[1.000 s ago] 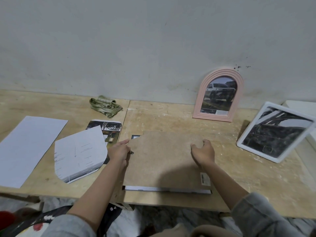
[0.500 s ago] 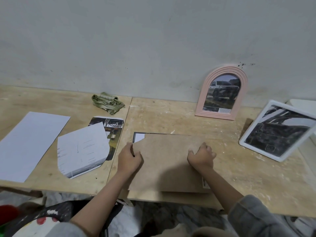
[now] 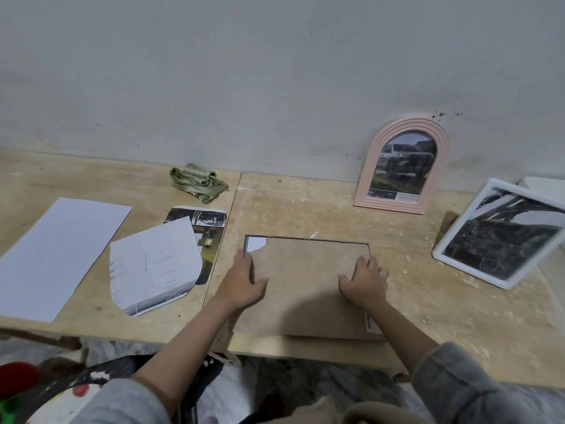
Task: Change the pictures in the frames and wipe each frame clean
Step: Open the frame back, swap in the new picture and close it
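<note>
Against the bare grey wall, on the dusty wooden table (image 3: 305, 203), both hands pressed flat. The left hand (image 3: 243, 281) and right hand (image 3: 365, 278) had fingers spread narrow on the backing board (image 3: 305, 280), gripping nothing. A second earlier the board rode askew; now it sat squared in the dark frame (image 3: 305, 239), white paper (image 3: 253, 243) showing at one chipped corner, likely ready for fastening.

Matt fibreboard backing (image 3: 305, 286); rough wooden table (image 3: 305, 206).
</note>
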Action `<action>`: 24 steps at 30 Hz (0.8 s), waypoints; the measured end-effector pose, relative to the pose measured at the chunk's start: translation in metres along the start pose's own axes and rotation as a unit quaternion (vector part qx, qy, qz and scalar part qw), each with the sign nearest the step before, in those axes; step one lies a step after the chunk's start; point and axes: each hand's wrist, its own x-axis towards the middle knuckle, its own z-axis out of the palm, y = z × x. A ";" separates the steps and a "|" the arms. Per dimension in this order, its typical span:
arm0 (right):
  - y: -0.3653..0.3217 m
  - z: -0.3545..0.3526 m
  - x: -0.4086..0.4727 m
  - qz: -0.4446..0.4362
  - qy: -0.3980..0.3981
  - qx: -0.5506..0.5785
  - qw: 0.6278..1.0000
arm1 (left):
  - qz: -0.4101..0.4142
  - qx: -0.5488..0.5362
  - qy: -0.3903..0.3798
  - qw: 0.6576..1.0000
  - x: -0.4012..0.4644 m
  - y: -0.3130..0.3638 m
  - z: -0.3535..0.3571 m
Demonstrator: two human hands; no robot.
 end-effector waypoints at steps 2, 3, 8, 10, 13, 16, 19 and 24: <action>0.005 0.000 -0.001 -0.027 -0.024 -0.022 0.999 | 0.011 0.003 -0.067 0.998 0.001 -0.008 -0.002; 0.009 -0.002 -0.001 -0.041 -0.034 -0.032 0.998 | 0.019 0.014 -0.101 0.995 0.003 -0.013 -0.004; 0.028 -0.024 0.002 -0.119 -0.137 -0.103 0.978 | 0.065 0.146 -0.187 0.969 0.008 -0.020 -0.012; 0.033 -0.029 0.002 -0.146 -0.168 -0.165 0.961 | 0.070 0.151 -0.185 0.969 0.010 -0.019 -0.010; 0.036 -0.032 0.000 -0.168 -0.198 -0.208 0.943 | 0.069 0.149 -0.179 0.970 0.011 -0.021 -0.009; 0.035 -0.033 -0.001 -0.170 -0.208 -0.204 0.942 | 0.069 0.150 -0.169 0.972 0.009 -0.020 -0.007; 0.034 -0.033 0.001 -0.171 -0.198 -0.208 0.942 | 0.065 0.168 -0.180 0.967 0.010 -0.016 -0.010; 0.035 -0.034 0.000 -0.187 -0.190 -0.213 0.940 | 0.090 0.239 -0.231 0.939 0.011 -0.014 -0.024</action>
